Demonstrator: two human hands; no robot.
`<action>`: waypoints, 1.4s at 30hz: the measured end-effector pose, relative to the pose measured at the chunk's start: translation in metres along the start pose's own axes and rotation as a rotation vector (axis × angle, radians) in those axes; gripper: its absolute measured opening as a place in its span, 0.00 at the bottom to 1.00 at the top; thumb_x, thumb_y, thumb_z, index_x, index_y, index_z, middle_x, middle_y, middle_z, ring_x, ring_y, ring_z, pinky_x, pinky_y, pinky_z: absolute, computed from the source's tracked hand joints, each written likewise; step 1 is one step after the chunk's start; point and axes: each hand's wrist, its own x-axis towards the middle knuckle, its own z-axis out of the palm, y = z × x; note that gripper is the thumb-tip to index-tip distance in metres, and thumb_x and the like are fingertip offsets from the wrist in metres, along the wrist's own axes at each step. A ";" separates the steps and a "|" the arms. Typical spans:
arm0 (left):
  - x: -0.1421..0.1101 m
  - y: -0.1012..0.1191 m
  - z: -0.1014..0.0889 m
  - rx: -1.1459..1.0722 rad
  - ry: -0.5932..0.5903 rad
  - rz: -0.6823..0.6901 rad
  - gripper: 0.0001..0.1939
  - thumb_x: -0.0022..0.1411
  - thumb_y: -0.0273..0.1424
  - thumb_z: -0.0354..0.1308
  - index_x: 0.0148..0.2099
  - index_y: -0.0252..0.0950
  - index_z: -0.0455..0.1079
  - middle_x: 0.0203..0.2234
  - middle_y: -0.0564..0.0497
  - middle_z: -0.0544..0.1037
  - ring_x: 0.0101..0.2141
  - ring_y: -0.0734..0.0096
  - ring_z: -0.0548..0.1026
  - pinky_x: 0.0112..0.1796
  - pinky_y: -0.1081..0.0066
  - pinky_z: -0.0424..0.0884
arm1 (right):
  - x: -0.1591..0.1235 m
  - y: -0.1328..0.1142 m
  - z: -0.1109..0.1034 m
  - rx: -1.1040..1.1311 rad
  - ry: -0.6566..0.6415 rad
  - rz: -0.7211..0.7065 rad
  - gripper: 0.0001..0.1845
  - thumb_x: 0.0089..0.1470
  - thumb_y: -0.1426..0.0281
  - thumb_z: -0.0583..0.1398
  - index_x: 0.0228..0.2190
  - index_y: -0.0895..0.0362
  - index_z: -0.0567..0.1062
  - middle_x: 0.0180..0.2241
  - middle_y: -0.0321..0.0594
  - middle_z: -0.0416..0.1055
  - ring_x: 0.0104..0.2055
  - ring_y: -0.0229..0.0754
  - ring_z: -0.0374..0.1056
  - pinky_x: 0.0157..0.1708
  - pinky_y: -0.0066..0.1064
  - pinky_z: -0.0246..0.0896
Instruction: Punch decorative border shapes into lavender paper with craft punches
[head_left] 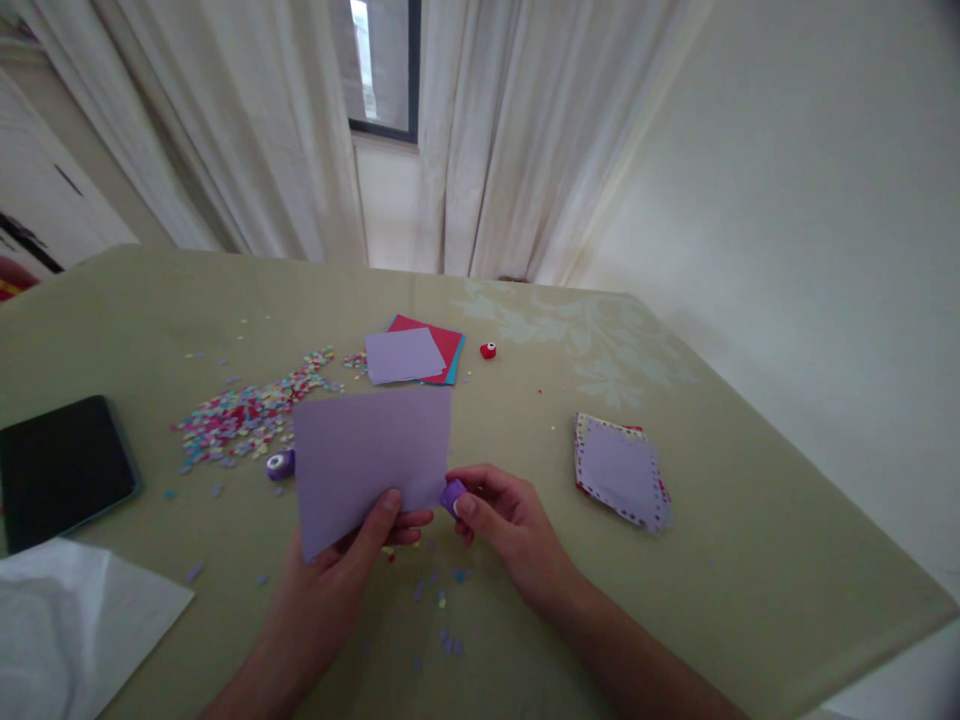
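A plain lilac sheet of paper (371, 455) is pinched in my left hand (360, 550), thumb on its face and fingers behind. My right hand (510, 530) grips a small purple craft punch (452, 497) with thumb and fingers, right at the sheet's lower right edge. Whether the paper sits inside the punch's slot I cannot tell. A second purple punch (280, 464) lies on the table, just left of the sheet. On the right rests a stack of papers (619, 470) with punched edges, lilac on top.
Several lilac, red and blue sheets (405, 355) lie beyond my hands, with a red punch (488, 350) beside them. Punched confetti (247, 415) is heaped at left. A dark tablet (64, 465) and white tissue (82, 620) are at the left edge of the table (750, 560).
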 end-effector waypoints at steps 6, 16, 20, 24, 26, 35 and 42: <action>0.002 -0.004 -0.001 0.060 -0.045 0.011 0.14 0.58 0.48 0.68 0.28 0.45 0.84 0.25 0.49 0.88 0.31 0.50 0.88 0.38 0.61 0.86 | -0.001 0.006 0.001 -0.003 -0.019 0.035 0.27 0.51 0.48 0.75 0.43 0.53 0.84 0.32 0.36 0.77 0.31 0.39 0.68 0.34 0.31 0.68; -0.002 -0.008 -0.001 0.176 -0.019 0.028 0.12 0.58 0.46 0.67 0.26 0.50 0.85 0.26 0.50 0.89 0.35 0.49 0.88 0.46 0.59 0.83 | -0.002 0.005 0.002 0.090 -0.072 0.120 0.24 0.42 0.56 0.81 0.37 0.54 0.83 0.34 0.35 0.80 0.35 0.40 0.73 0.42 0.33 0.68; -0.003 -0.005 -0.002 0.190 -0.030 0.012 0.10 0.55 0.46 0.69 0.27 0.50 0.86 0.28 0.50 0.90 0.36 0.46 0.88 0.44 0.59 0.83 | -0.002 0.002 0.004 0.091 -0.085 0.134 0.24 0.41 0.56 0.81 0.35 0.55 0.83 0.33 0.35 0.80 0.35 0.41 0.73 0.40 0.33 0.66; -0.002 -0.004 -0.002 0.154 -0.043 -0.004 0.10 0.54 0.45 0.70 0.26 0.48 0.85 0.26 0.50 0.89 0.34 0.46 0.88 0.41 0.58 0.84 | -0.003 -0.002 0.004 0.087 -0.049 0.115 0.25 0.43 0.52 0.80 0.36 0.55 0.83 0.31 0.34 0.77 0.32 0.38 0.69 0.37 0.30 0.62; -0.001 -0.003 -0.002 0.117 -0.060 0.006 0.11 0.55 0.45 0.70 0.26 0.48 0.84 0.25 0.50 0.89 0.32 0.48 0.88 0.38 0.59 0.84 | -0.003 -0.004 0.005 0.064 -0.031 0.096 0.26 0.43 0.51 0.79 0.36 0.55 0.82 0.29 0.32 0.73 0.29 0.36 0.65 0.32 0.29 0.59; -0.001 0.007 -0.003 0.200 -0.087 0.026 0.10 0.56 0.44 0.68 0.31 0.44 0.83 0.29 0.51 0.90 0.34 0.52 0.89 0.41 0.62 0.85 | -0.003 -0.006 0.005 -0.019 -0.026 0.067 0.32 0.47 0.42 0.74 0.36 0.57 0.78 0.23 0.29 0.64 0.23 0.33 0.55 0.24 0.27 0.50; 0.002 -0.003 -0.004 0.218 -0.141 0.053 0.12 0.59 0.45 0.66 0.34 0.43 0.83 0.31 0.49 0.91 0.37 0.51 0.90 0.43 0.60 0.85 | -0.003 -0.003 0.004 -0.054 -0.011 0.006 0.28 0.52 0.46 0.74 0.36 0.57 0.79 0.23 0.29 0.64 0.24 0.33 0.56 0.25 0.27 0.51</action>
